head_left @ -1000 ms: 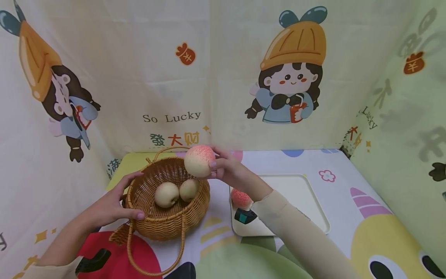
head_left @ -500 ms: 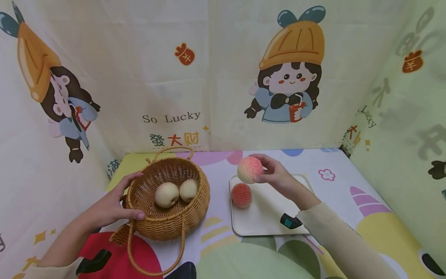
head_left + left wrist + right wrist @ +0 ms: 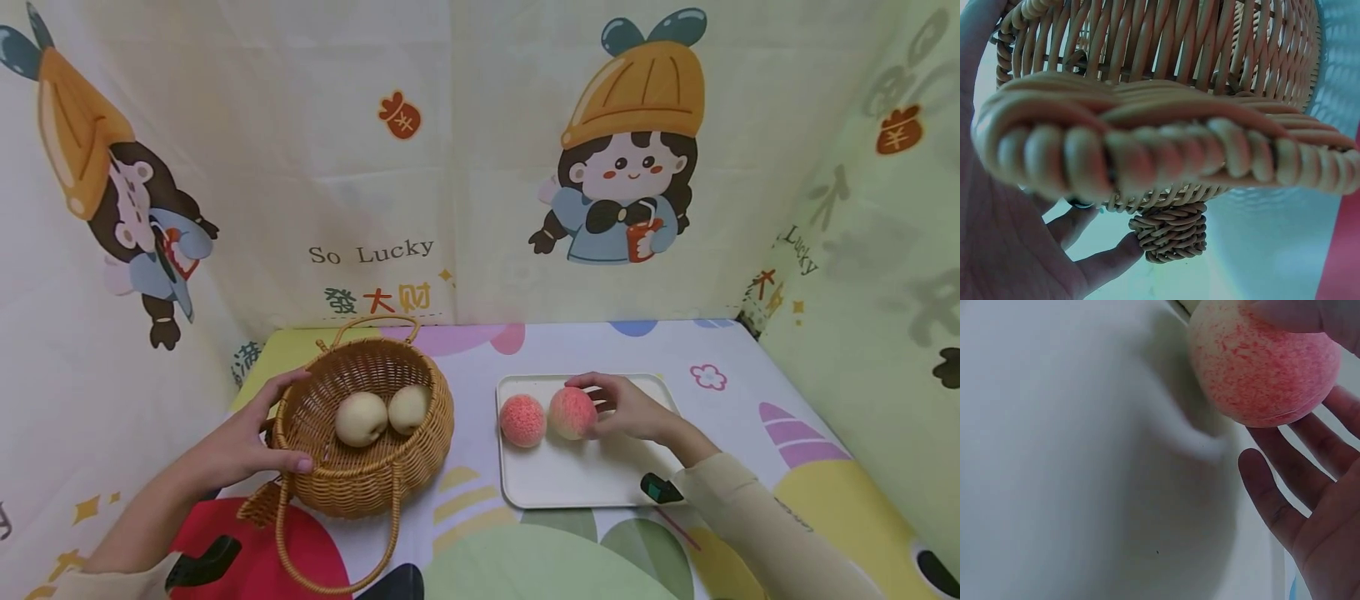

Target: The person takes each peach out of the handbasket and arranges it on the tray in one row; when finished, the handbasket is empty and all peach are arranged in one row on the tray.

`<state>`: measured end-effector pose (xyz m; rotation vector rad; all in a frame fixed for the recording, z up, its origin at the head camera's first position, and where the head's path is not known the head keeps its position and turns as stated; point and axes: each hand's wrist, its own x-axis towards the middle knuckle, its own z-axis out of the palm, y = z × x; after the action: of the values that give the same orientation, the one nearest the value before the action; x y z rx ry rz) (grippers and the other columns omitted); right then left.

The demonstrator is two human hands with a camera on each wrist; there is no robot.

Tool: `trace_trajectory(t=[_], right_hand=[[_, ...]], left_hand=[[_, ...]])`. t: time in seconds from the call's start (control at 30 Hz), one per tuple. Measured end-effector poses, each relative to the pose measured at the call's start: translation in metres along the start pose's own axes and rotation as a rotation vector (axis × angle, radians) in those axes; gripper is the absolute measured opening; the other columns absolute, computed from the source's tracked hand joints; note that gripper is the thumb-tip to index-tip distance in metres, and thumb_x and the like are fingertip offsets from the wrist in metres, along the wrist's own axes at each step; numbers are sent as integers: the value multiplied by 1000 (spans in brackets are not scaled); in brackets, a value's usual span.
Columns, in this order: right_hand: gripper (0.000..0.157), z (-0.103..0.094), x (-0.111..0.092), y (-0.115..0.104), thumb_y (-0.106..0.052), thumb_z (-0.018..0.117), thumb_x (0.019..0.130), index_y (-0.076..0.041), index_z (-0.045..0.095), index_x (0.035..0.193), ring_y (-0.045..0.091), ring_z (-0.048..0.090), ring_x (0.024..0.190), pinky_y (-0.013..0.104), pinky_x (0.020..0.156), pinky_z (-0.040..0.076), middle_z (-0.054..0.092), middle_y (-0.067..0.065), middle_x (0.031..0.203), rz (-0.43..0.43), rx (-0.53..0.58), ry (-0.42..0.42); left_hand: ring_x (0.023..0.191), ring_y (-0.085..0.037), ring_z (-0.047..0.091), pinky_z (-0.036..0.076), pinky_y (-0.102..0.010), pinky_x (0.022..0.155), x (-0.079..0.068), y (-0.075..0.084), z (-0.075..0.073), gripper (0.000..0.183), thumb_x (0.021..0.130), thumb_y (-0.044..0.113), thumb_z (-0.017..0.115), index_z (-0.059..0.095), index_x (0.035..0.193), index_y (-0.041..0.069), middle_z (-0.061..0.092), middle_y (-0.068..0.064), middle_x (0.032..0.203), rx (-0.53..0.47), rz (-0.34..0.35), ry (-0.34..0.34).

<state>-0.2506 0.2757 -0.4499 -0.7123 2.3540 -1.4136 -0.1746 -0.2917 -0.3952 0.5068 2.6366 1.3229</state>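
At left in the head view, the left hand (image 3: 243, 437) is gripping the basket (image 3: 424, 454); right of centre, the right hand (image 3: 628, 410) is grasping a peach (image 3: 572, 414) over the tray (image 3: 558, 479), beside a redder peach (image 3: 522, 421). Only the right wrist view is showing a finger (image 3: 1270, 500) standing clear below the held peach.

- Basket (image 3: 360, 496) was honey-brown, woven wicker patt., approx. 7 o'clk in head view
- 2 fruits (image 3: 360, 419) inside it were pale cream
- Tray (image 3: 577, 479) was plain off-white, approx. 5 o'clk
- Coral peach (image 3: 522, 421), tray's 9–10 o'clk, was red w/ grainy speckle
- Flecked peach (image 3: 1260, 369), tray's 11 o'clk, was pink-red over cream
- Sleeves (image 3: 772, 521) were beige
- Tablecloth (image 3: 472, 400) was white w/ red, green & yellow shapes, plus purple stripes at 4 o'clk
- Backdrop (image 3: 495, 108) was cream; girl print (image 3: 630, 150) at 1–2 o'clk had orange hat, blue dress
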Motion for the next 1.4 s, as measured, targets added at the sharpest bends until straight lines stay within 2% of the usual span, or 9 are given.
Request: trace_trajectory(t=[0.2,0.37,0.57,0.7,0.87,0.97,1.1,1.2,1.4], right_hand=[[68,5,-2,0,-7,85,76,-6,56,137,35,60,116,37,92,53,58,15,133,8,16,-41],[68,7,-2,-2,-4,84,76,-4,55,138,35,62,113,38,91,55,57,17,133,9,28,-62],[74,-3,3,-19,-14,83,79,0,49,143,40,56,122,51,99,48,52,22,140,40,-118,-122],[76,-6,18,-50,-28,83,81,-8,49,146,37,50,131,57,104,42,52,14,144,-7,-230,-63],[75,25,60,-109,-41,85,80,-22,52,145,18,52,128,45,106,43,55,-5,141,-141,-261,33],[71,53,86,-139,-35,86,82,-19,53,144,17,56,124,41,103,46,58,-4,137,-240,-161,20],[66,89,116,-168,-23,85,84,-11,54,142,24,60,121,43,100,49,60,3,133,-307,-13,-36],[66,111,135,-184,-19,84,85,-10,52,143,22,61,120,44,100,49,60,5,132,-294,64,-98],[67,140,162,-198,-20,83,87,-8,50,144,17,63,119,29,98,49,59,8,134,-218,95,-204]], left_hand=[[127,-64,35,55,-52,75,0,-1,1,104,78,23,86,19,159,20,26,-25,152,-3,1,-2],[126,-67,34,55,-52,74,1,-1,0,104,78,22,86,20,159,21,25,-24,152,-18,0,-3],[126,-67,33,55,-51,74,1,-2,0,104,78,22,85,19,159,20,25,-25,151,-38,-10,-10],[127,-65,34,55,-52,74,0,-1,-1,105,78,23,86,18,159,21,26,-25,151,-35,-13,-9],[125,-65,37,56,-50,73,0,1,-1,106,77,23,86,18,159,22,27,-26,151,-29,-4,-9],[125,-64,37,56,-49,73,1,0,-1,105,78,22,86,19,158,22,28,-25,150,-43,-10,-11],[124,-65,38,56,-48,73,1,-1,-1,105,78,21,86,18,159,21,28,-25,151,-40,0,-12],[124,-65,39,56,-48,73,0,-1,-1,106,77,22,86,18,159,21,29,-25,151,-33,6,-10],[125,-64,40,58,-49,74,1,-2,-2,106,76,26,87,19,158,23,30,-25,151,-28,4,-9]])
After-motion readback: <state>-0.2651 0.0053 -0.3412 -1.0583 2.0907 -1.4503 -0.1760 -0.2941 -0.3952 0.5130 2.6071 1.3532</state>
